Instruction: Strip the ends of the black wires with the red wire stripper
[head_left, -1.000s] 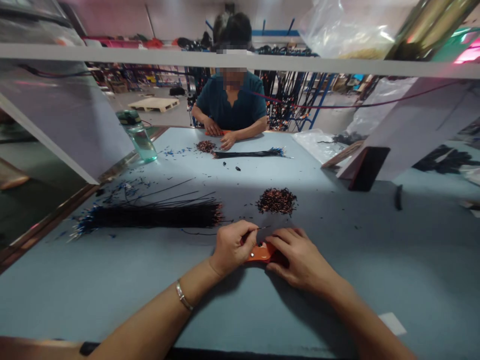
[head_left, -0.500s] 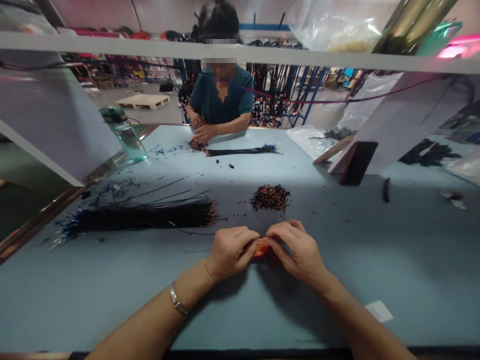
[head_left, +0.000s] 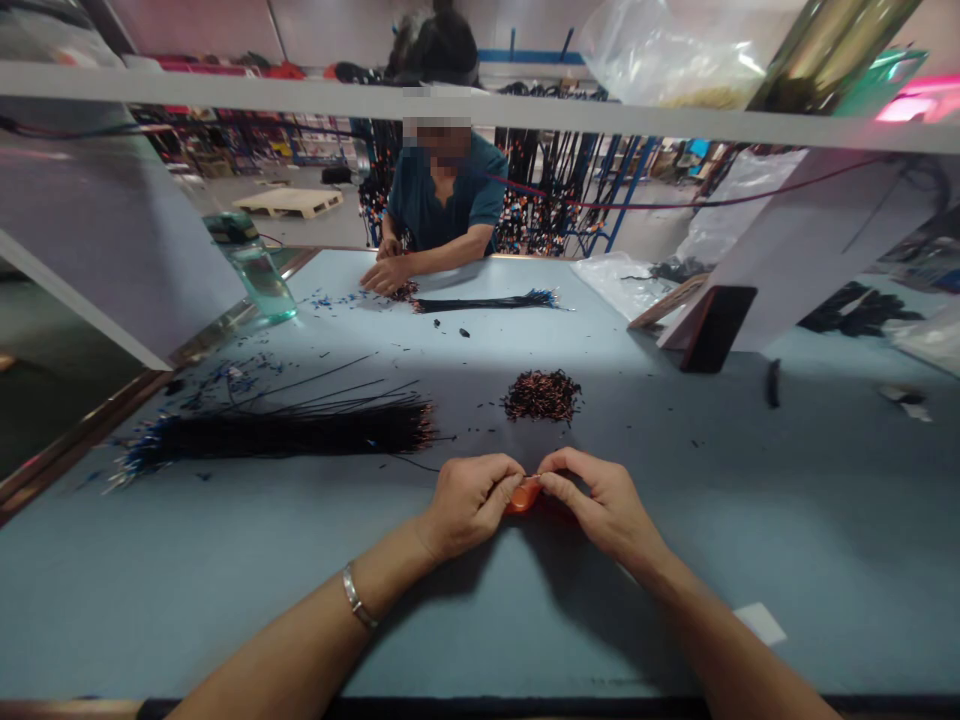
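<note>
My left hand [head_left: 476,505] is closed in a pinch on a thin black wire [head_left: 416,464], whose tail trails out to the left over the table. Close beside it, my right hand [head_left: 600,505] pinches at the wire's end; what lies in those fingertips is too small to name. Just under both sets of fingertips shows an orange object [head_left: 523,497], partly covered by the hands. Beyond my hands is a heap of small black and copper-coloured pieces [head_left: 541,396]. To the left lies a thick bundle of black wires [head_left: 292,430] with blue ends.
Across the table [head_left: 360,620] a person in a teal shirt [head_left: 450,200] handles small pieces beside a thinner wire bundle [head_left: 487,301]. A water bottle [head_left: 262,275] stands at the left edge. A dark phone-like slab [head_left: 718,328] leans by the right post. A shelf bar [head_left: 525,105] crosses overhead.
The wire's tail has drawn in toward my left hand. My right fingers have shifted slightly and stay by the left ones. The other person's hand has moved left.
</note>
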